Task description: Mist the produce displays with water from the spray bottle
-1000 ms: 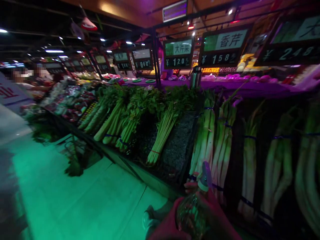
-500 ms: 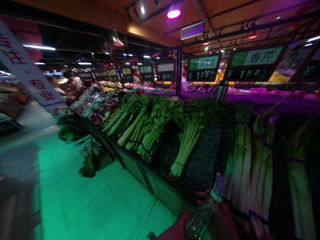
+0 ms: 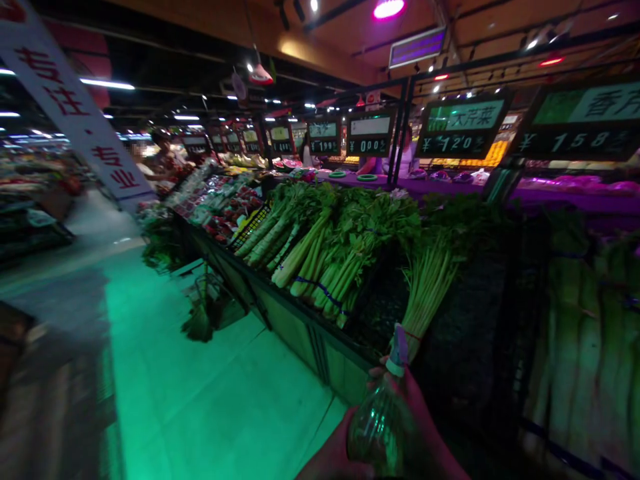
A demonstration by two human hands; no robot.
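Observation:
At the lower middle of the head view I hold a clear spray bottle (image 3: 376,420) with a pale collar and a bluish-purple spray head (image 3: 399,345). My left hand (image 3: 338,445) is closed around the bottle's body from the left side. My right hand (image 3: 409,388) is at the neck, its fingers curled behind the collar; part of it is hidden by the bottle. Just beyond the spray head lies a bundle of thin-stalked celery (image 3: 433,287), tied with a red band. Whether the nozzle touches the stalks I cannot tell.
Thicker celery bunches (image 3: 330,277) with purple ties lie to the left, then long white-green radish-like vegetables (image 3: 273,233). Dim leek-like bundles (image 3: 575,333) are at right. Price signs (image 3: 463,127) hang above. The stand's front edge (image 3: 295,300) borders a green-lit floor (image 3: 200,400).
The view has turned left, so the stand appears farther right. Both hands and the spray bottle have moved up and left in view, close to the thin celery's tied end.

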